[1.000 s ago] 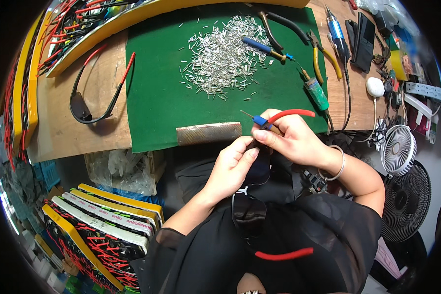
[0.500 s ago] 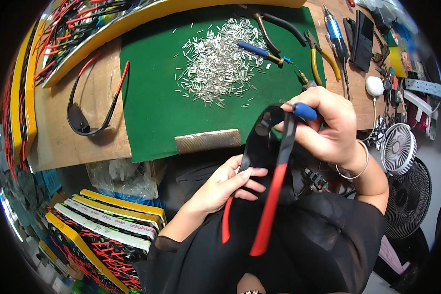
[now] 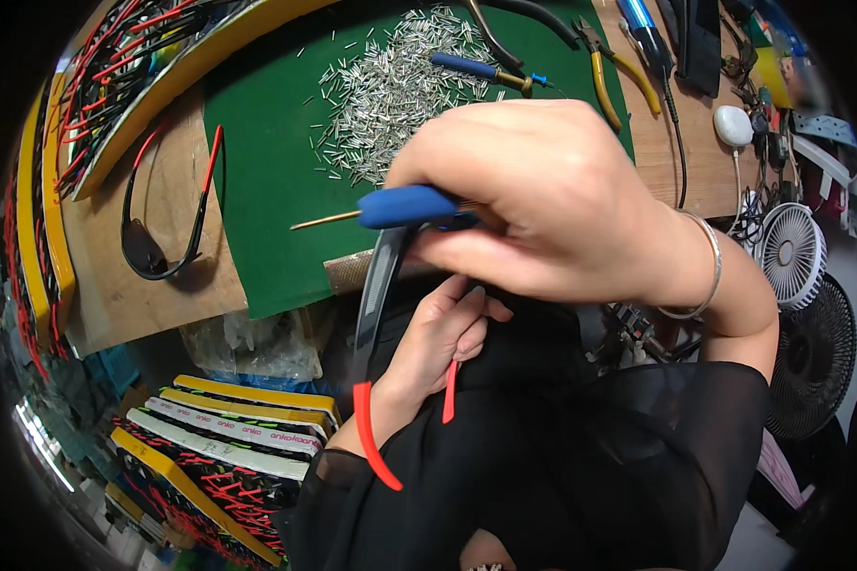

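Note:
My right hand [image 3: 552, 190] is closed round the blue grip of a small screwdriver [image 3: 405, 205], its thin brass-coloured shaft pointing left. Just below that grip, the thumb lies by the hinge end of a pair of sunglasses [image 3: 381, 285] with dark temples and red tips. Lower down, my left hand [image 3: 438, 347] has its fingers curled round the other temple, whose red end pokes out beneath them. My right hand hides the lenses and most of the front. Beyond it, a heap of small silver metal pins [image 3: 381, 114] covers part of the green mat [image 3: 257, 219].
Another pair of sunglasses [image 3: 143, 252] lies on the wooden table at left. Beyond the heap are a blue-handled tool [image 3: 467, 67] and yellow-handled pliers [image 3: 597, 86]. A powered screwdriver [image 3: 646, 38] lies farther right. Yellow-edged trays [image 3: 195, 466] of glasses stand at lower left; a white fan [image 3: 792, 252] is at right.
My right hand has moved left and turned, so the screwdriver's shaft now points left. The sunglasses have swung round with it, and my left fingers have curled in. The whole view has shifted slightly.

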Demonstrator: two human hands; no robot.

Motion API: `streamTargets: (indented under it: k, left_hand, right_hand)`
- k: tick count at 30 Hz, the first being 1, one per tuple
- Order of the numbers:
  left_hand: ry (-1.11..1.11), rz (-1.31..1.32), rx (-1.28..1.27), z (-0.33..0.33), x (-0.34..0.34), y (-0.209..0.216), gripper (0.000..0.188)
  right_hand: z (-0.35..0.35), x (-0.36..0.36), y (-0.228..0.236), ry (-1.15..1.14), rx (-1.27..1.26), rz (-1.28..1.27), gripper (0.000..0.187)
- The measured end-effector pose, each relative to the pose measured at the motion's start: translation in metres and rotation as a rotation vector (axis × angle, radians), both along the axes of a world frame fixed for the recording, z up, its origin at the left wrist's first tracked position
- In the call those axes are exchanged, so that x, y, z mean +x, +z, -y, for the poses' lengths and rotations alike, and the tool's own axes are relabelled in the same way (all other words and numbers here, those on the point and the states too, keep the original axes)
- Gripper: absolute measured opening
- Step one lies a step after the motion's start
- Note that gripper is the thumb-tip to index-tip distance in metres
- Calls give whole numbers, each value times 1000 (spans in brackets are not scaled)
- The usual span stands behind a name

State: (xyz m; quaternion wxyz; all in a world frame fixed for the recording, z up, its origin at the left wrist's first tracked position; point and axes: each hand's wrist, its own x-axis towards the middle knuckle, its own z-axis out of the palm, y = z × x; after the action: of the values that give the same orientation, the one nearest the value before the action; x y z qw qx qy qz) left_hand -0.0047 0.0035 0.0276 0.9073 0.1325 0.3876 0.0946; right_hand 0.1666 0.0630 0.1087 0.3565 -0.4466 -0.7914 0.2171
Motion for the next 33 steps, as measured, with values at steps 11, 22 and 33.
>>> streamTargets:
  k: [11, 22, 33]
  left_hand:
    - [221, 224, -344, -2, -6, -28, 21]
    - [213, 33, -266, -2, -4, -19, 24]
    - [182, -73, -119, 3, 2, -15, 25]
  right_hand:
    - [62, 41, -32, -237, -636, -109, 24]
    - [93, 24, -63, -148, -636, -39, 14]
    - [91, 20, -61, -190, -595, -20, 13]
